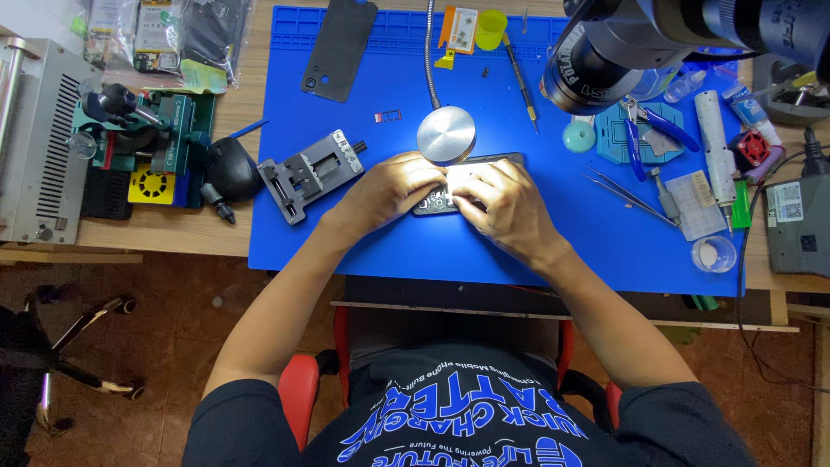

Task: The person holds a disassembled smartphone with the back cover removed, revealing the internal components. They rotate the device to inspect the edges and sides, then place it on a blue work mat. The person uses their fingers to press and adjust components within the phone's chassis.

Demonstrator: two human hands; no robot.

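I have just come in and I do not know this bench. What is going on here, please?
A person sits at a blue work mat with an opened phone lying under a round lamp head. The left hand steadies the phone and the right hand works on its lit inside; any tool in it is hidden. A metal clamp fixture, tweezers and blue pliers lie unused nearby.

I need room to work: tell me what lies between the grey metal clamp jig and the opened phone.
Head view: only the left hand over bare blue mat, between jig and phone.
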